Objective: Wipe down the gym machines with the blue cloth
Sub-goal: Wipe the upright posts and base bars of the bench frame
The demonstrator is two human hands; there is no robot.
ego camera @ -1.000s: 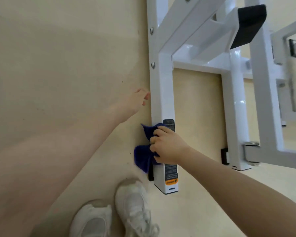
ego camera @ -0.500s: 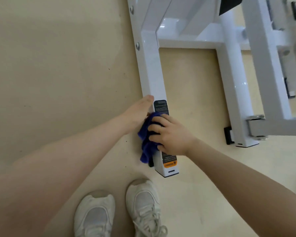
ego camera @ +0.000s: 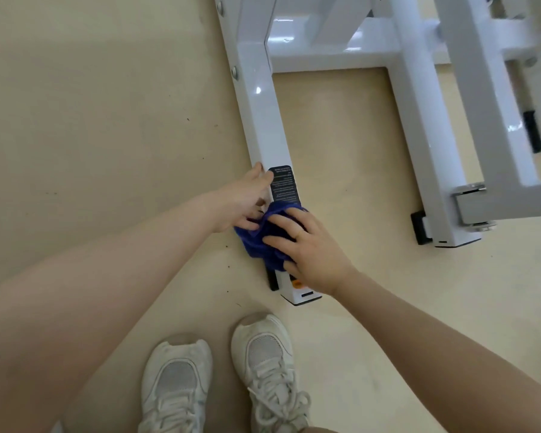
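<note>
The gym machine's frame [ego camera: 264,120] is glossy white square steel tubing with bolt heads along its side, standing on a matte beige floor [ego camera: 91,120] flecked with dark specks. A black printed label [ego camera: 284,183] runs along the tube's top face near its end. The blue cloth [ego camera: 263,242], soft, plush and bunched into folds, drapes over that tube end. The right hand [ego camera: 306,248] presses it with spread fingers; the left hand [ego camera: 247,198] pinches its edge, fingertips against the tube. 2 white mesh sneakers [ego camera: 219,373] stand below.
</note>
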